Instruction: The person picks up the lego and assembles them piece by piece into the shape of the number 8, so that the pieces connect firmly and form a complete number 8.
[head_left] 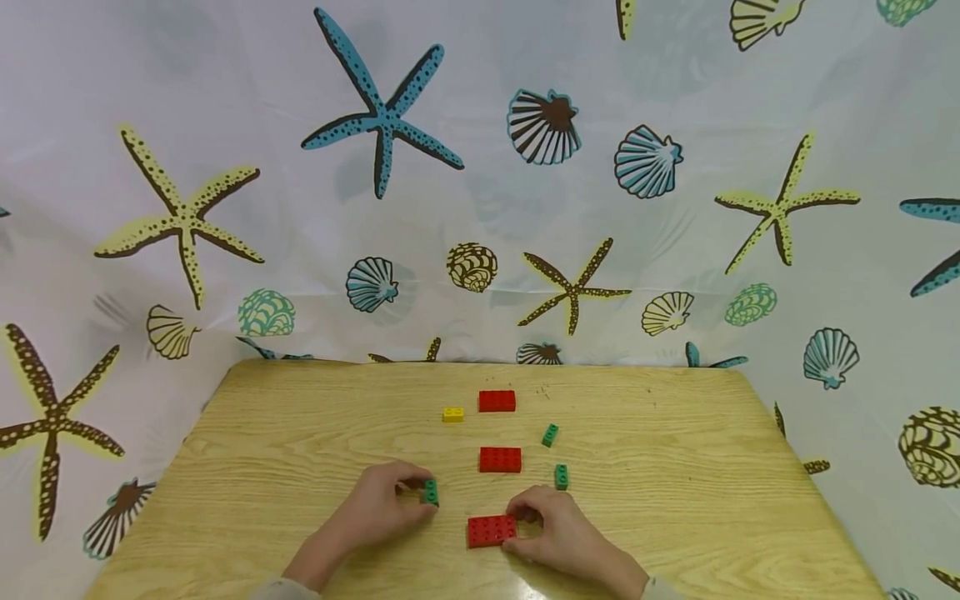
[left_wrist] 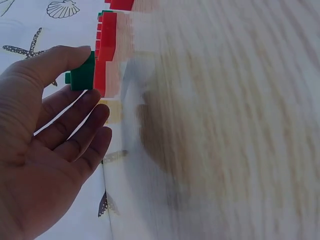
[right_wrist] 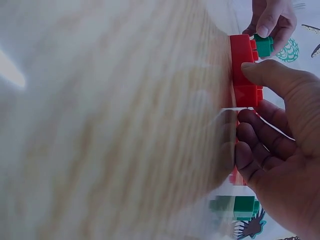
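My left hand (head_left: 381,507) pinches a small green toy brick (head_left: 431,492) between thumb and fingertips, studs facing up. In the left wrist view the same green brick (left_wrist: 83,75) shows between the thumb and the index finger. To its right lies the nearest red brick (head_left: 489,532), a larger one with two rows of studs. My right hand (head_left: 558,533) grips that brick at its right end, thumb on the near side. In the right wrist view this red brick (right_wrist: 242,60) sits on the table, partly covered by the thumb.
Farther back on the wooden table (head_left: 300,417) lie a middle red brick (head_left: 500,460), a far red brick (head_left: 497,402) and a yellow brick (head_left: 453,415). Two green bricks, one nearer (head_left: 562,477) and one farther (head_left: 551,435), lie right of centre. A patterned curtain (head_left: 465,208) surrounds the table.
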